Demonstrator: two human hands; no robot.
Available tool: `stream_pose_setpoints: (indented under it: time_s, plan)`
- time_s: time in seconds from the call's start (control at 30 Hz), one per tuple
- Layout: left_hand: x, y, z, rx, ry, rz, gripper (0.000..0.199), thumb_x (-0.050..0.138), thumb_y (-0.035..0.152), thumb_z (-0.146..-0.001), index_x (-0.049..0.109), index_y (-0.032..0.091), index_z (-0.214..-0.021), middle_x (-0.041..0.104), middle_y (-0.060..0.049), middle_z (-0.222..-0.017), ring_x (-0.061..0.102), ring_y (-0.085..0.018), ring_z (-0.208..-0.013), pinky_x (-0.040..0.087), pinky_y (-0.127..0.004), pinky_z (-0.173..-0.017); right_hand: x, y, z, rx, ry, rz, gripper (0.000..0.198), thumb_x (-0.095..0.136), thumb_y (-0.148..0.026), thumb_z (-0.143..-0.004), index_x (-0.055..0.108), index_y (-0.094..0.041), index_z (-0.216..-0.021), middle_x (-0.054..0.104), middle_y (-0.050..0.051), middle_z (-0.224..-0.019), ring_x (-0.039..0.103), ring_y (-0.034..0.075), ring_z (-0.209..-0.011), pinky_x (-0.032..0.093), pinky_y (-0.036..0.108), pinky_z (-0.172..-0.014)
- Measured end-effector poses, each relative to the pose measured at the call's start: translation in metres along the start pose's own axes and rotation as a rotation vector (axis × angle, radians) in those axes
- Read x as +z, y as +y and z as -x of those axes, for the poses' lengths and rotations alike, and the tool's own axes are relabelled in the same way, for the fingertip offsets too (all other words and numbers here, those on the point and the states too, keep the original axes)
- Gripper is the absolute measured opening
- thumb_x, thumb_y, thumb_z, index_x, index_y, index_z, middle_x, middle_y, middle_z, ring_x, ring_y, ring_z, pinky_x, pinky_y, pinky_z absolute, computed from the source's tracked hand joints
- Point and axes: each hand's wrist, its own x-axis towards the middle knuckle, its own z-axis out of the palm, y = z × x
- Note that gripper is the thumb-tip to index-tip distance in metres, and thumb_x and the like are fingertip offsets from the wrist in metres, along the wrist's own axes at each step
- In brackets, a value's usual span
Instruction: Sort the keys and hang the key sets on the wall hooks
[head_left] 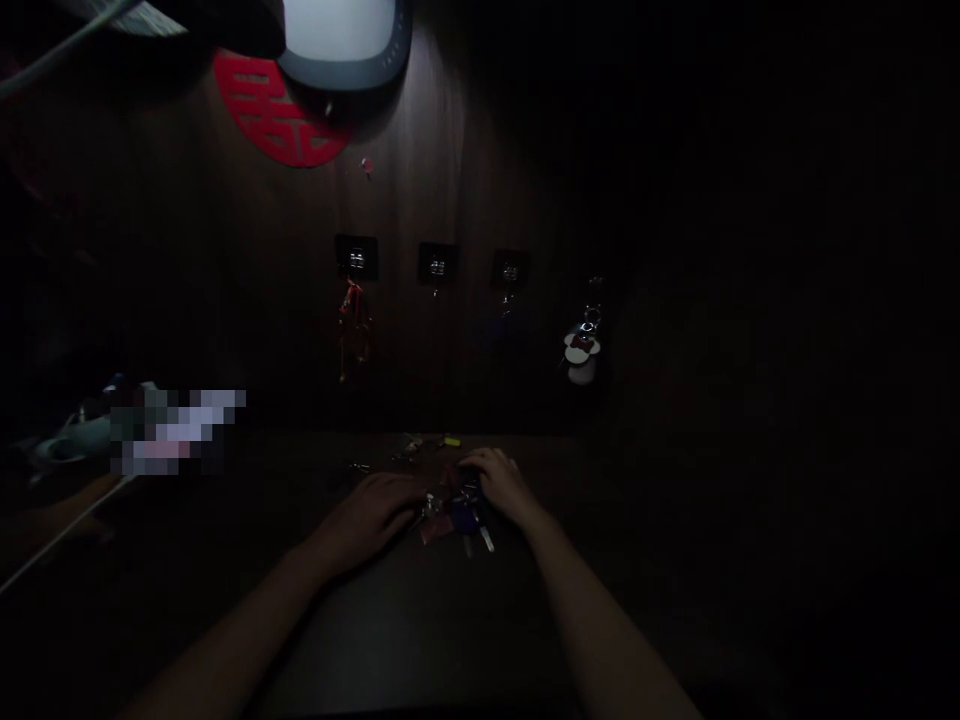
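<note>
Apparent step: handling the blue-and-silver metal key bunch on the dark counter, between left hand and right hand. Each grip is part-curled; any hold cannot be told. The next move likely calls for fingertip pinching.

Head camera, one, worn on my head. Looks forward and down along my forearms, which enter from the lower edge. My hands: near, just below mid-frame. Tabletop: near, seen from above, lower part. Upright wood-grain panel with black hooks: farther off, faced nearly square-on, upper part. Right side: too dark to tell.
</note>
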Motion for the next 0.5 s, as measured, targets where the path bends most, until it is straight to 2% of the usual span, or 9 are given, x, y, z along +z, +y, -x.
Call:
stream_pose_setpoints:
  time_s: [0.17,0.37,0.5]
  plan:
    - [0.0,-0.006,0.003,-0.069,-0.051,0.016,0.031,0.039,0.031,-0.087,0.051,0.028,-0.116,0.059,-0.002,-0.115,0.052,-0.018,-0.105,0.037,-0.036,-0.093,-0.004,0.007,0.003,0.114,0.062,0.077,0.043,0.037,-0.006,-0.077,0.063,-0.027,-0.104,0.058,0.003,-0.114,0.045,0.019,-0.108,0.03,0.034,-0.089]
    - [-0.001,-0.026,0.006,-0.168,0.021,-0.033,0.028,0.038,0.035,-0.087,0.058,0.024,-0.104,0.063,-0.004,-0.105,0.054,-0.019,-0.098,0.038,-0.035,-0.089,-0.01,0.013,0.005,0.235,0.154,0.122,0.03,0.04,-0.015,-0.08,0.065,-0.024,-0.096,0.06,0.005,-0.111,0.048,0.022,-0.104,0.033,0.035,-0.083]
    - [-0.005,-0.033,0.006,-0.245,0.054,-0.128,0.028,0.038,0.035,-0.086,0.06,0.021,-0.097,0.065,-0.004,-0.097,0.056,-0.02,-0.091,0.04,-0.035,-0.084,-0.015,0.018,0.007,0.296,0.2,0.181,0.024,0.043,-0.023,-0.08,0.066,-0.024,-0.084,0.064,0.005,-0.101,0.051,0.023,-0.098,0.034,0.036,-0.078]
